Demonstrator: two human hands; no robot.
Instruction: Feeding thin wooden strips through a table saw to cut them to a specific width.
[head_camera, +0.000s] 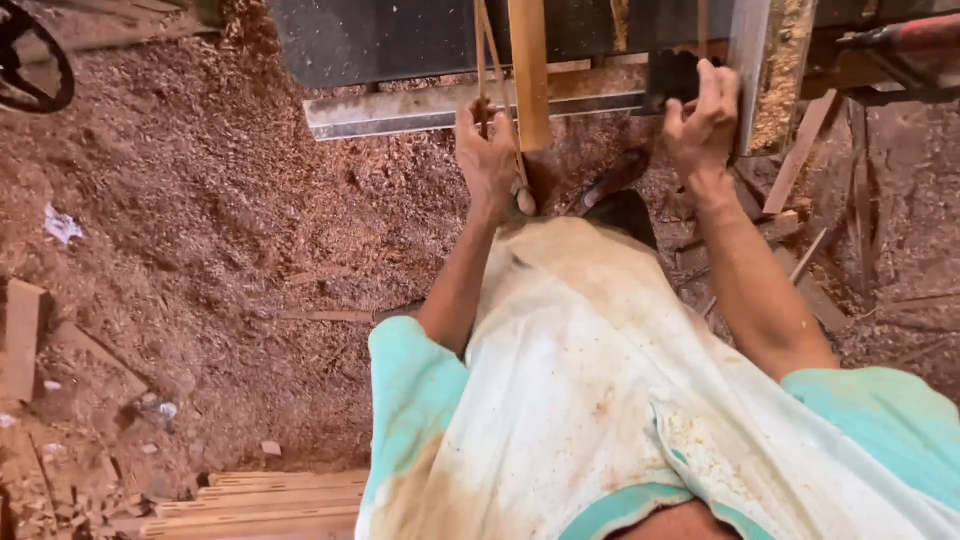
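Both arms reach forward, toward the top of the frame, elbows slightly bent. The left hand, at upper centre, is closed around thin wood strips that rise beside an upright yellowish wooden slat; its fingers curl over them. The right hand, at upper right, grips the edge of a dark block against a metal machine frame, fingers hooked over the top. Below the arms hangs a stained pale apron over a teal shirt. Reddish sawdust covers the floor at left; stacked planks lie at bottom left, and scrap offcuts lean at right.
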